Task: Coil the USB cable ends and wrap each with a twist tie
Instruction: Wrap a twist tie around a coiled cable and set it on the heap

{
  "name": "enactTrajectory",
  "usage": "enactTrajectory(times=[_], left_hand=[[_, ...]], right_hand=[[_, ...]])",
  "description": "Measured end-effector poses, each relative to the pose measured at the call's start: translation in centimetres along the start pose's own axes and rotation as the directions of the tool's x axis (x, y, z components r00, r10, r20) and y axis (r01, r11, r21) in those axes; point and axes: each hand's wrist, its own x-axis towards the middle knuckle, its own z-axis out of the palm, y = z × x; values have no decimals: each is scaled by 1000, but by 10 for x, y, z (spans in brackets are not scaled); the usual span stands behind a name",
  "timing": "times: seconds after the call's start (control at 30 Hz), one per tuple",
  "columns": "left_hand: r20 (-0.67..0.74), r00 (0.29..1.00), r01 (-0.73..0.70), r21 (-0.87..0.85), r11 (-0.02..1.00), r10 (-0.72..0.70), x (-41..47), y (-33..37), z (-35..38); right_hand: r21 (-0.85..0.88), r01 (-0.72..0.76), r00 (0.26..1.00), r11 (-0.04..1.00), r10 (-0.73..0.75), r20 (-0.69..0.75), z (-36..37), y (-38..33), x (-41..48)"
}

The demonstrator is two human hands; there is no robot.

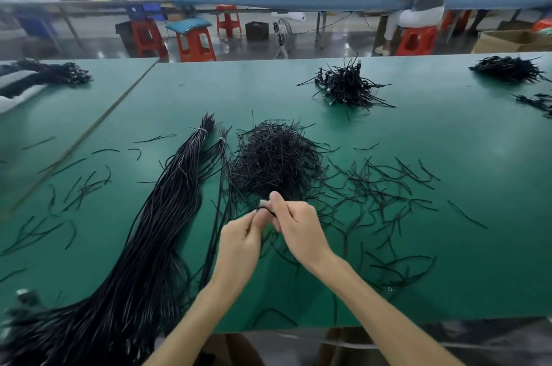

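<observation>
Arching left to right, the cable (pixel 264 209) is pinched by left hand (pixel 240 241) and right hand (pixel 298 226). Ties (pixel 274 156) lie just beyond.

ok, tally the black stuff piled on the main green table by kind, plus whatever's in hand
Twist tie heap: 1
Banded straight cable bundles: 2
Coiled cable piles: 3 (one cut off by the right edge)
USB cable held between left hand and right hand: 1
Total: 7
</observation>
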Motion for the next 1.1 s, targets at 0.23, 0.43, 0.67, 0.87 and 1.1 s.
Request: enactTrajectory(times=[0.23,0.43,0.67,0.87,1.1], left_hand=[[239,873,364,-899,242,-424,36,35,-3],[499,860,421,-584,694,-101,26,44,-43],[689,713,-47,233,971,-131,2,31,-26],[247,962,141,-67,988,-120,7,1,3],[343,933,295,-568,768,-105,9,-6,6]], right_hand=[[21,33,995,999,-35,98,24,12,-39],[-295,159,981,942,-117,156,-22,30,-23],[-507,271,960,818,-190,207,-59,21,9],[-152,96,995,984,-101,-22,-29,-3,6],[299,-76,994,951,97,-56,-14,-17,-5]])
